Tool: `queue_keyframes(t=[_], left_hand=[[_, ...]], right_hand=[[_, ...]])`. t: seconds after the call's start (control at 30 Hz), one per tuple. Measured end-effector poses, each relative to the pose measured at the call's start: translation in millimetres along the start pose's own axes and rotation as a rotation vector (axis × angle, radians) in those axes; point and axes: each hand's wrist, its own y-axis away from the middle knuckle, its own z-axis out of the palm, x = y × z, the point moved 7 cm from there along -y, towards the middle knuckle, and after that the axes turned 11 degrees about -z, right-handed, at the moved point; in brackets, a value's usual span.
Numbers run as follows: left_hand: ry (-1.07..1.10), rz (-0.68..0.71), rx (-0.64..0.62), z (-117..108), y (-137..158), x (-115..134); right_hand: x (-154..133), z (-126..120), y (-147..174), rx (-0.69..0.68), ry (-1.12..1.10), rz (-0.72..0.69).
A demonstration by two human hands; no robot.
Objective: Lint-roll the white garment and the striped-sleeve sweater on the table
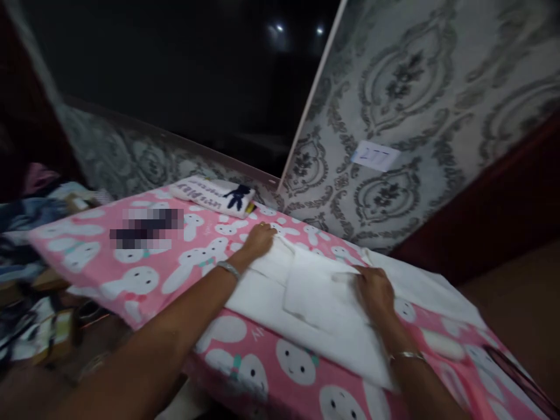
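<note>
A white garment [271, 297] lies partly folded on a pink cloth with white rabbits [297, 361]. My left hand [261, 240] is closed on the garment's far left edge. Lower right of it, my right hand [376, 291] has its fingers bent over the white fabric, thumb and fingers pinched at a folded flap [312, 286]. Motion blurs the right hand a little. More white fabric [431, 286] stretches to the right, beyond the right hand; whether it is the same piece I cannot tell.
A folded white cloth with dark print [214, 195] lies near the wall. A large black screen [184, 70] hangs above. A paper label [376, 156] is on the patterned wallpaper. Clothes [26, 216] and boxes [61, 332] are piled at the left. A pink item [455, 367] lies at the right.
</note>
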Motion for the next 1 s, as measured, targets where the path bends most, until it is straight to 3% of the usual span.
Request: queue_keyframes(t=[0.13,0.27,0.43,0.53,0.73,0.87,1.0], left_hand=[[-0.009,0.061,-0.036,-5,-2,1],[-0.055,0.073,-0.058,-5,1,1],[-0.13,0.065,-0.056,-6,4,6],[-0.156,0.091,-0.058,-6,3,11],[-0.198,0.13,-0.058,-12,3,19],[-0.226,0.126,-0.046,-14,2,18],[-0.208,0.105,-0.039,-13,-1,14]], right_hand=[[-3,7,16,-0.192,-0.05,0.066],[-13,-2,20,-0.186,-0.068,0.074],[-90,-20,32,-0.18,-0.327,-0.294],[-124,-18,44,-0.198,-0.427,-0.364],[-127,-21,41,0.016,-0.512,-0.13],[-130,-32,45,0.147,-0.721,0.019],[-141,-29,53,0.105,-0.772,0.007]])
